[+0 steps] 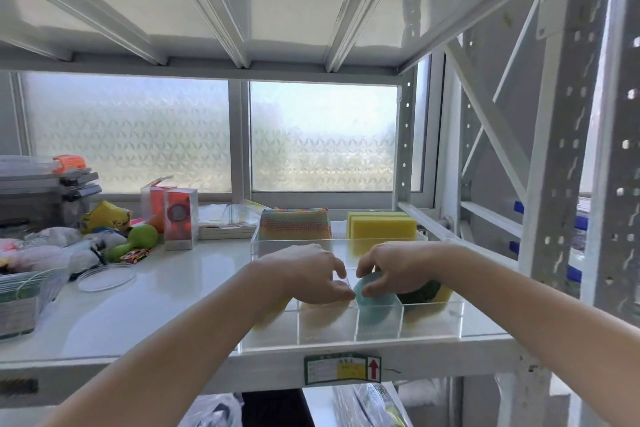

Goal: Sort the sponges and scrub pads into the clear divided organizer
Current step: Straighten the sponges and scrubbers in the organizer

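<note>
Landmark: the clear divided organizer (433, 319), sitting at the front right of the white shelf (166, 295).
Far left of the organizer: a heap of packets and toys, among them a green dumbbell-shaped toy (135, 242) and a round clear dish (105, 277) lying flat on the shelf.
Left of the organizer, further back: two clear boxes with orange contents (173, 218), standing upright.
Organizer, back left compartment: a rainbow mesh scrub pad (294, 224), standing on edge.
Left hand (308, 276): over the front left of the organizer, fingers curled, thumb and fingertips meeting at the left edge of the teal sponge (375, 303).
Teal sponge: round, in a narrow front compartment of the organizer, tilted against the divider.
Right hand (398, 269): over the same compartment, fingers bent down and pinching the top of the teal sponge.
Organizer, back right compartment: yellow sponges (381, 227) stacked on edge.
Organizer, front right compartment: a dark green and yellow scrub sponge (426, 291), just right of the teal sponge, partly hidden by the right hand.
Front left compartments: something yellowish shows under the left wrist; what it is I cannot tell.
</note>
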Motion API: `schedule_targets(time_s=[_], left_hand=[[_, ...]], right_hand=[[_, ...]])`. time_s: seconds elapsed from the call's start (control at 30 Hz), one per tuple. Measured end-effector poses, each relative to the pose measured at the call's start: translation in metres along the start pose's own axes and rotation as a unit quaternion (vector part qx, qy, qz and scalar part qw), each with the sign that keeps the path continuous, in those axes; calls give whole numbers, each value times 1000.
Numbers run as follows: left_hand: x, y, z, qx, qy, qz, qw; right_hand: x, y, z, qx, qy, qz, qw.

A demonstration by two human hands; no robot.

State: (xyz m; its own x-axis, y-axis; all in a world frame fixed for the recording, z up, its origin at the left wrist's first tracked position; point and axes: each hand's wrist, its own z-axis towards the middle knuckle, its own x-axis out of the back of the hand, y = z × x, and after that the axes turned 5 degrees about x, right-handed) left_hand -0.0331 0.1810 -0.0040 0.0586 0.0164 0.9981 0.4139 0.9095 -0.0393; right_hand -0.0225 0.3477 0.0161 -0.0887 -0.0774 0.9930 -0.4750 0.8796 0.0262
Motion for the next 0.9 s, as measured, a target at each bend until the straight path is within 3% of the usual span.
schedule_targets(time_s=[0.17, 0.33, 0.47, 0.57, 0.67, 0.9], left_hand=[[1, -5, -2, 3, 6, -57, 998], [1, -3, -3, -7, 15, -67, 998], [4, -6, -5, -6, 26, -71, 997], [13, -22, -11, 10, 74, -109, 991], [12, -45, -17, 39, 70, -175, 981], [-7, -61, -24, 44, 67, -234, 969]], right_hand=[[18, 27, -23, -52, 92, 15, 994], [10, 52, -41, -149, 37, -29, 988], [7, 58, -38, -149, 43, -6, 988], [20, 64, -24, -122, 137, 1, 983], [37, 66, 1, -87, 189, 10, 978], [47, 70, 52, -118, 81, 33, 989]])
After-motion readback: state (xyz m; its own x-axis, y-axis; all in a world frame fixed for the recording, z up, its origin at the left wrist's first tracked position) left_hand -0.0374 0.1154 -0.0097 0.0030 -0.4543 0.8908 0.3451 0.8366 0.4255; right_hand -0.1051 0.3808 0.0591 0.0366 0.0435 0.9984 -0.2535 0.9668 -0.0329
